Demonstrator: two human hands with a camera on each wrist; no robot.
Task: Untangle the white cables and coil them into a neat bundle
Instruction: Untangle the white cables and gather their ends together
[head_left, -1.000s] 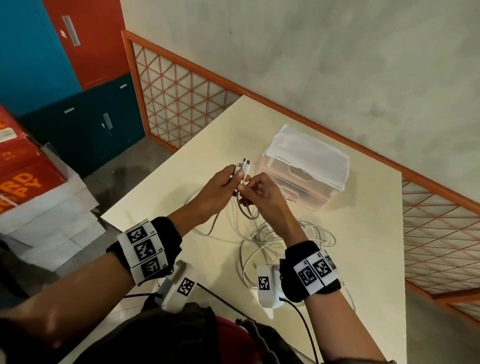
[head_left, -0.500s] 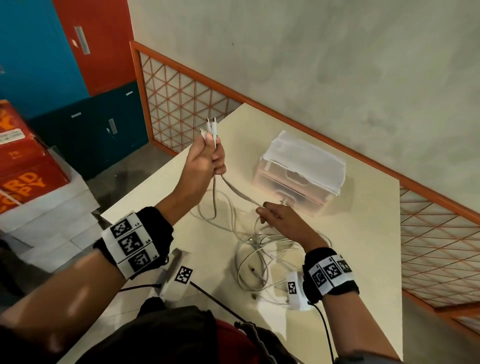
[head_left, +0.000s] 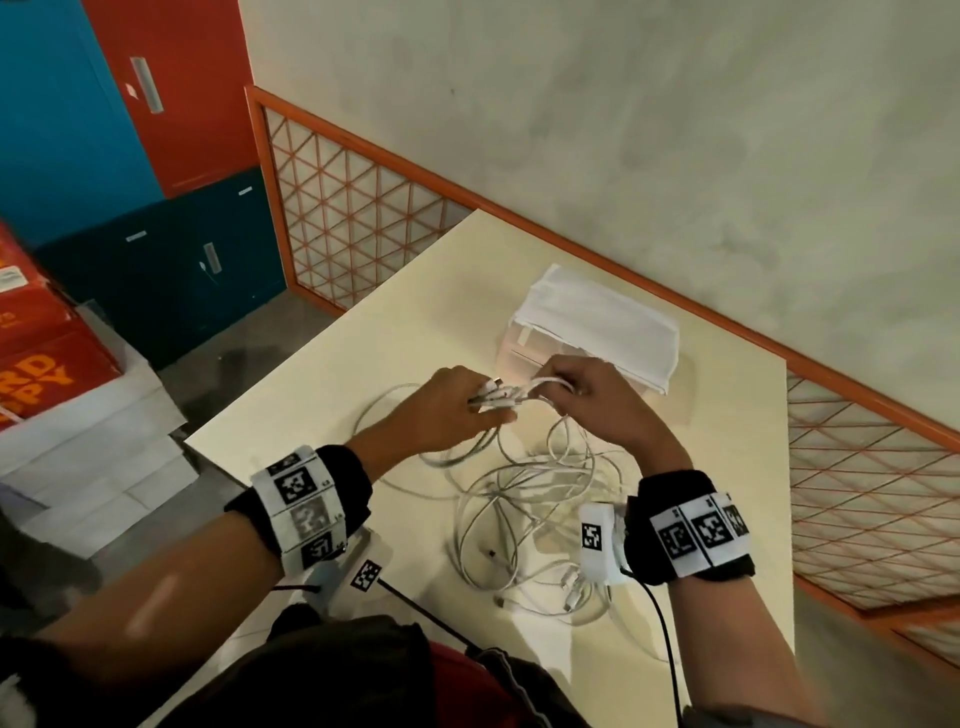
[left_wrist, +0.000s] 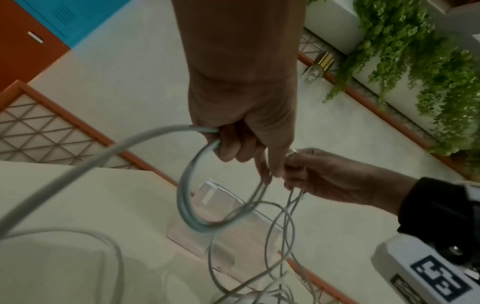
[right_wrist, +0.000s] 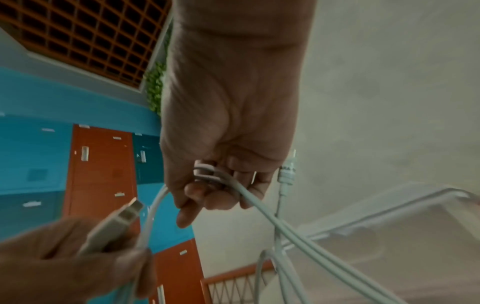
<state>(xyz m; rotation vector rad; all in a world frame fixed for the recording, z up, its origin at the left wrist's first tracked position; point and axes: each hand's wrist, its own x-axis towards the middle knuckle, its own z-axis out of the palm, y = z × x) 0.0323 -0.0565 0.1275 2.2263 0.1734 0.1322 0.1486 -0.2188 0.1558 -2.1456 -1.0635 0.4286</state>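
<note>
A loose tangle of white cables (head_left: 535, 514) lies on the cream table (head_left: 363, 364). Just above it, my left hand (head_left: 483, 405) grips the plug ends (head_left: 496, 397) together with a few strands. In the left wrist view that hand (left_wrist: 233, 144) holds a round cable loop (left_wrist: 189, 205). Close to its right, my right hand (head_left: 558, 387) curls round a bent loop of cable (head_left: 545, 383). The right wrist view shows those fingers (right_wrist: 207, 195) wrapped round several strands, with a USB plug (right_wrist: 116, 220) in the left hand (right_wrist: 64, 259).
A translucent drawer box (head_left: 524, 343) topped with a white cloth (head_left: 597, 317) stands just behind the hands. An orange lattice railing (head_left: 353, 208) and wall border the table's far side. Coloured lockers (head_left: 156, 104) and red cartons (head_left: 36, 358) stand to the left.
My left hand has dropped from its raised position with the plug ends. My right hand has risen from the tangle, and both now meet in front of the box.
</note>
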